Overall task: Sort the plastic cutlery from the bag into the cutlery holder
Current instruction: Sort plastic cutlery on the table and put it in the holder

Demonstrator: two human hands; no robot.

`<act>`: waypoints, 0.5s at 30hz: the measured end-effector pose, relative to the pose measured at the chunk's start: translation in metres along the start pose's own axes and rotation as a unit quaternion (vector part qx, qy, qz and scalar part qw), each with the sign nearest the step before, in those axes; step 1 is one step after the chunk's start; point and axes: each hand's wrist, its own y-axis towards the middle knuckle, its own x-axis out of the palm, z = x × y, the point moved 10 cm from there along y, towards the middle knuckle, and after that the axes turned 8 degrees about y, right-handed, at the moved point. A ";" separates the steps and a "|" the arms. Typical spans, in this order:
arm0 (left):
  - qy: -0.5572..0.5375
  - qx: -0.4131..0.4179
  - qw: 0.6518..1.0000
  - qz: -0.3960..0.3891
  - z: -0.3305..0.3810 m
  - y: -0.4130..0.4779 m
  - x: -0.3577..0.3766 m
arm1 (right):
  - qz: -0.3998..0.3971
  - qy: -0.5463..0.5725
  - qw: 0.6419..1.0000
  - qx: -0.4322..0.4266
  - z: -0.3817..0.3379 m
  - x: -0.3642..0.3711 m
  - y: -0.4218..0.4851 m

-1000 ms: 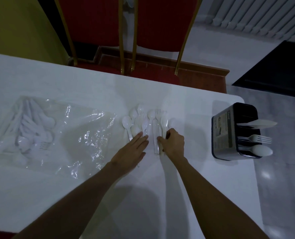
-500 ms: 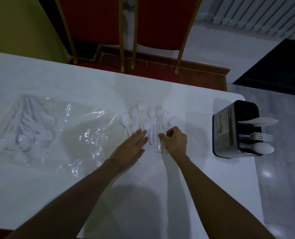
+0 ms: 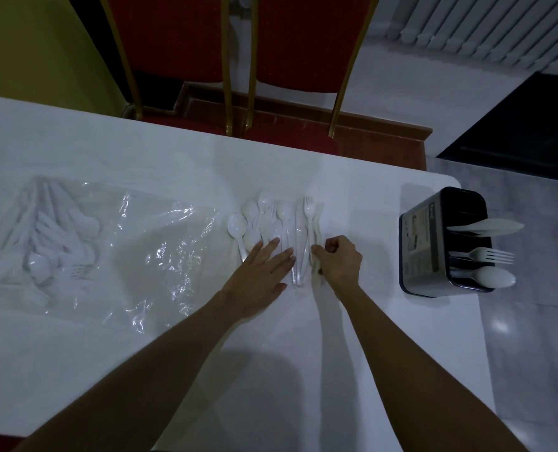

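Cutlery (image 3: 279,228) on white table (image 3: 173,164) — red chairs (image 3: 232,40) behind.

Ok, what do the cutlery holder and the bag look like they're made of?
Cutlery holder: seemingly brushed metal wall, dull grey sheen, with a black, probably plastic, rim. Bag: thin clear plastic film, glossy, with crinkled highlights and white cutlery showing through.

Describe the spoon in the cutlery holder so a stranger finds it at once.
At the right end of the white table stands a dark cutlery holder. Three white pieces stick out; the spoon is nearest the person, its rounded bowl unlike the pronged fork and flat knife.
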 end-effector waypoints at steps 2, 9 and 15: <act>0.021 0.004 1.000 0.017 0.000 -0.004 -0.001 | 0.003 0.001 1.000 -0.014 -0.004 -0.002 0.000; 0.022 -0.045 0.990 0.133 -0.004 -0.005 -0.022 | 0.001 -0.004 0.999 -0.040 -0.013 0.001 -0.005; 0.003 -0.273 0.962 -0.017 -0.023 0.023 -0.014 | -0.001 -0.002 0.999 -0.042 -0.011 0.003 0.000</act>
